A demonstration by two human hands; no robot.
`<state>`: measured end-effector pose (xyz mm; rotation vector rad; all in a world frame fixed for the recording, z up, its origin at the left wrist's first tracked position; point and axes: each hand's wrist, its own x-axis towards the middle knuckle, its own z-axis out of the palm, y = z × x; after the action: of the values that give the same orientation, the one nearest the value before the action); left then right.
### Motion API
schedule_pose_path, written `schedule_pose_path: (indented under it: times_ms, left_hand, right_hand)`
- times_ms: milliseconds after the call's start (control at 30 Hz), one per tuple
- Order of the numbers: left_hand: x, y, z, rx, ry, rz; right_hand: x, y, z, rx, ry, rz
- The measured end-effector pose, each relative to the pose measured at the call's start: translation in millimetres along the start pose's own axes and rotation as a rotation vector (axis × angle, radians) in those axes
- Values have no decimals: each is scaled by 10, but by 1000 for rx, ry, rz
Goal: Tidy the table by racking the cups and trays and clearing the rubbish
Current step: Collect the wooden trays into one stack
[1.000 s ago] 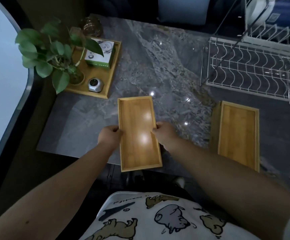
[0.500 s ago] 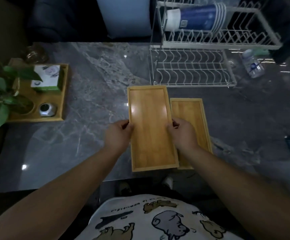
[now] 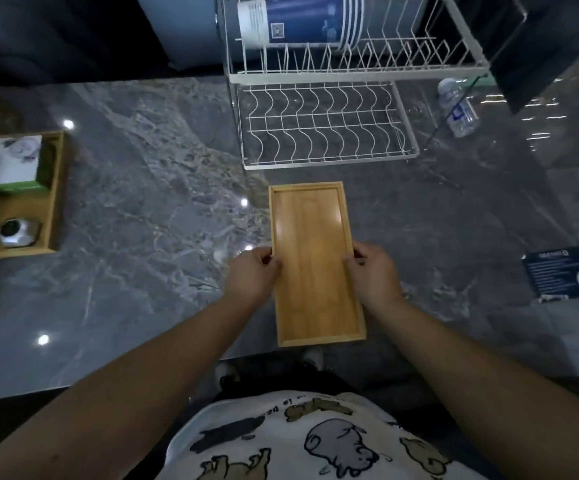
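- Presently, both hands hold one wooden tray by its long edges, near the middle of its length.
- Left hand: fingers curled against the left rim, thumb on top of the edge; closed on the tray.
- Right hand: same grasp mirrored on the right rim, thumb over the edge, fingers wrapped under and hidden.
- Tray lies lengthwise away from the person, flat side up, over the near part of the grey marble table; cannot tell whether it rests on anything or is lifted.
- Straight beyond the grip, just past the tray's far end: white wire dish rack, two tiers. Lower tier bare wire; upper tier carries a stack of blue paper cups lying on its side.
- Right of the grip, far: a plastic bottle on its side beside the rack; nearer, a dark leaflet flat on the table.
- Left of the grip, well apart: a second wooden tray holding a green-and-white box and a small silver object.
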<state>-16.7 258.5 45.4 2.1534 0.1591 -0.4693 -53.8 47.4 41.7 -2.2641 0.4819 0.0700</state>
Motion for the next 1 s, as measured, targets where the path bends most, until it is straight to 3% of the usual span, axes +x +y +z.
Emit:
schedule_pose_path:
  times_ms: [200,633,867,1000]
  left_hand:
    - [44,40,115,165,22,-3]
    - [50,5,176,159,51,31]
    - [-18,-88,231,12,-67,-116]
    - [-123,-130,265,-289,-166,-200]
  right_hand:
    - [59,89,-47,-43,-21,-22]
    - [71,80,-51,2,-47,-12]
    - [83,163,-74,235,-228,250]
    - [-24,272,-128,389,-324,303]
